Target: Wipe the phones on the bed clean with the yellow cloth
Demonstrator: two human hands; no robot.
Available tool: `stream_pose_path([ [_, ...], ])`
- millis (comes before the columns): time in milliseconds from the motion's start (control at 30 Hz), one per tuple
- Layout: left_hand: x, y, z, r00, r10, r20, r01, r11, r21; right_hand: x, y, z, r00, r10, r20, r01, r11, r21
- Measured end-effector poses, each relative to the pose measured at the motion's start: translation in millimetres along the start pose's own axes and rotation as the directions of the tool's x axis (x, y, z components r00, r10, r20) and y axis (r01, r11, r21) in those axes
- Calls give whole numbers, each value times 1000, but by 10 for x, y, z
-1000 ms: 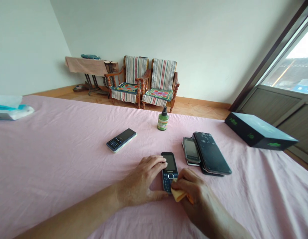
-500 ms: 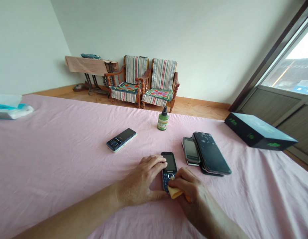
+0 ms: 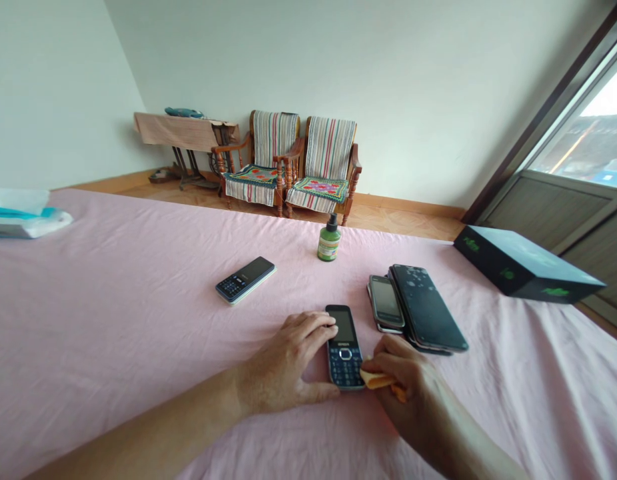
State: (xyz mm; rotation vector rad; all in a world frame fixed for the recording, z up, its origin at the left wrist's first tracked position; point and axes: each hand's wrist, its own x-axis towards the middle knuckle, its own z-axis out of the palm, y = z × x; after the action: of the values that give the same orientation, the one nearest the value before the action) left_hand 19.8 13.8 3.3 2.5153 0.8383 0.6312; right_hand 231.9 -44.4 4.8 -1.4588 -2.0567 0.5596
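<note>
A dark keypad phone (image 3: pixel 345 357) lies face up on the pink cloth (image 3: pixel 138 280), its screen at the far end. My left hand (image 3: pixel 288 363) rests along its left side, fingertips on the screen's left edge and thumb at the near corner. The fingers of that hand are spread. My right hand (image 3: pixel 406 380) pinches a folded orange-yellow cloth (image 3: pixel 376 379), which meets the phone's lower right edge. Further right lie a small grey phone (image 3: pixel 386 300) on top of another and a large black phone (image 3: pixel 428 307) with a marked screen, also stacked.
Another keypad phone (image 3: pixel 246 279) lies at the left. Beyond stands a green bottle (image 3: pixel 329 243) with a black top. A black box (image 3: pixel 523 267) sits at the right edge, a tissue pack (image 3: pixel 28 223) at the far left. Two chairs (image 3: pixel 321 167) stand by the wall.
My right hand has moved right with the cloth, from the phone's keypad to its right edge, and the keys now show. My left hand keeps its place on the phone. The view has shifted slightly.
</note>
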Motion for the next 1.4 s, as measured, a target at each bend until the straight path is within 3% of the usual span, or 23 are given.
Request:
stream_pose_path([
  [200, -4, -12, 7, 1000, 4, -14, -4, 1000, -10, 6, -56, 94, 996, -78, 42, 76, 996, 56],
  [467, -2, -7, 3, 1000, -2, -2, 2, 1000, 3, 7, 13, 53, 998, -57, -31, 57, 998, 1],
  [633, -2, -11, 9, 1000, 3, -9, -3, 1000, -6, -1, 22, 90, 995, -96, -18, 96, 995, 25],
  [1400, 4, -17, 8, 1000, 4, 14, -4, 1000, 22, -14, 1, 75, 999, -25, 32, 23, 998, 52],
])
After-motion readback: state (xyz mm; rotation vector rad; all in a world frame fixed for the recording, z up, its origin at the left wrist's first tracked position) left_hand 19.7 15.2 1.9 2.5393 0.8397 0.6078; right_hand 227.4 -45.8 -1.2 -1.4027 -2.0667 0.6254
